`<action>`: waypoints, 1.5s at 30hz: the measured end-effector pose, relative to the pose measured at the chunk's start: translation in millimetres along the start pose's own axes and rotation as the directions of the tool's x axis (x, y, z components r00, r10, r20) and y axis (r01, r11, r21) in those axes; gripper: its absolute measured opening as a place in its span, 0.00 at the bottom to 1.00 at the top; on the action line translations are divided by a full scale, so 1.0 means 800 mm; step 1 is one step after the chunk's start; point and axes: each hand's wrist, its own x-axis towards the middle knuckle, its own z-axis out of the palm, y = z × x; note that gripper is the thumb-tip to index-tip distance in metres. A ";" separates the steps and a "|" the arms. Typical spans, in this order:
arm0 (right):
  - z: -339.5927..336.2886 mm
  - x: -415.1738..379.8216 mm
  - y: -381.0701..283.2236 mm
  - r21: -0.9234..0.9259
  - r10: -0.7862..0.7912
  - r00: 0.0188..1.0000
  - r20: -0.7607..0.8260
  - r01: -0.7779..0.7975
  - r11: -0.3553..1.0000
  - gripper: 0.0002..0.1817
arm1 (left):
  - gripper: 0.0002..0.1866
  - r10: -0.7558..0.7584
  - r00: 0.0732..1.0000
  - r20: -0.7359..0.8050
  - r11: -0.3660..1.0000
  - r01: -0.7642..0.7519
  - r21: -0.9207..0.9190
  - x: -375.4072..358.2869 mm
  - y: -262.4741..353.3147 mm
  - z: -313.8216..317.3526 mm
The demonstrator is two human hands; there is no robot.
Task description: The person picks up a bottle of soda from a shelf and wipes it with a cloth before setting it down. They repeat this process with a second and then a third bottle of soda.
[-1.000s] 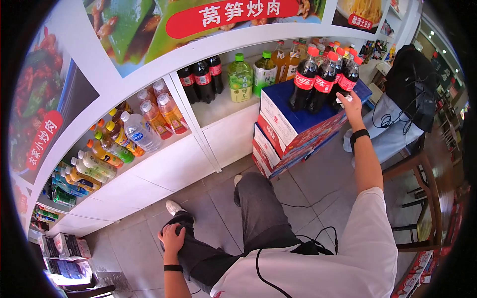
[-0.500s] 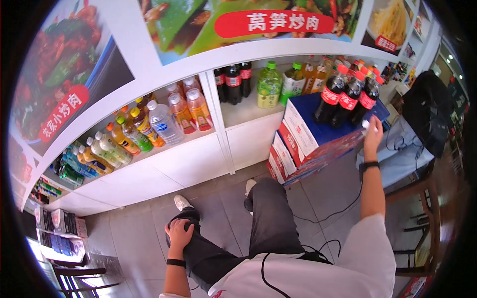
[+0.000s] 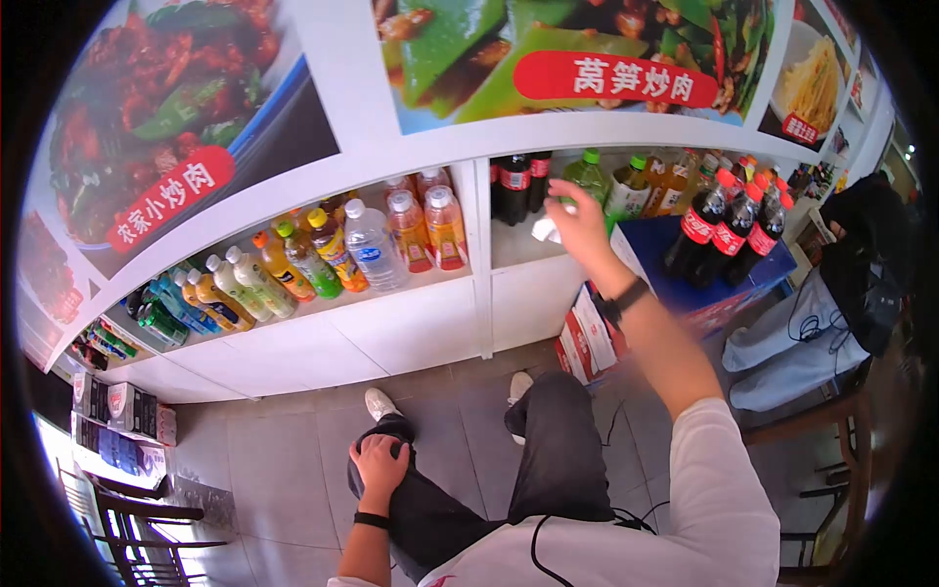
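My right hand is raised before the shelf, closed on a small crumpled white tissue or cloth. It hangs in front of a green-capped drink bottle and hides its lower part. Dark cola bottles stand just left of the hand, inside the same compartment. My left hand lies flat on my left knee with its fingers apart, holding nothing.
Several red-capped cola bottles stand on a blue-topped stack of cartons at the right. Left of the divider, the shelf carries a row of drink bottles. A person in light blue trousers is beyond the cartons, near a wooden chair.
My right hand has moved left with the white tissue, from beside the red-capped cola bottles to the shelf compartment. The left hand stays on the knee. The camera view has shifted slightly.
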 end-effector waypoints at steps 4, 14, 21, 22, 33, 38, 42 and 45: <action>0.064 0.081 0.049 -0.434 -0.325 0.942 -0.086 0.258 0.863 0.27 | 0.11 0.004 1.000 -0.022 1.000 -0.005 -0.010 0.002 -0.006 0.005; 0.082 0.164 0.076 -0.619 -0.365 0.925 0.107 0.349 0.703 0.21 | 0.11 0.060 0.998 -0.008 0.996 -0.060 -0.062 0.015 0.006 0.010; 0.045 0.060 0.023 -0.377 -0.330 0.926 -0.184 0.243 0.894 0.17 | 0.09 0.119 0.992 -0.035 0.981 -0.123 -0.148 0.022 0.021 0.019; 0.033 0.041 0.015 -0.306 -0.339 0.921 -0.193 0.272 0.912 0.16 | 0.09 0.134 0.991 -0.027 0.978 -0.137 -0.158 0.021 0.023 0.020; -0.093 -0.137 -0.229 0.203 -0.162 0.835 0.526 0.061 0.977 0.17 | 0.21 0.351 0.926 0.138 0.467 -0.045 -0.883 0.031 0.160 -0.115; -0.058 -0.222 -0.281 0.489 -0.266 0.697 0.665 -0.138 0.861 0.17 | 0.37 0.551 0.834 0.039 0.107 -0.024 -0.994 -0.014 0.222 -0.195; -0.048 -0.259 -0.300 0.509 -0.207 0.753 0.625 -0.192 0.839 0.21 | 0.37 0.504 0.857 0.104 -0.069 0.160 -0.985 -0.057 0.207 -0.198; -0.039 -0.270 -0.294 0.730 -0.106 0.850 0.517 -0.372 0.573 0.24 | 0.37 0.398 0.912 0.103 -0.067 0.141 -0.988 -0.076 0.199 -0.197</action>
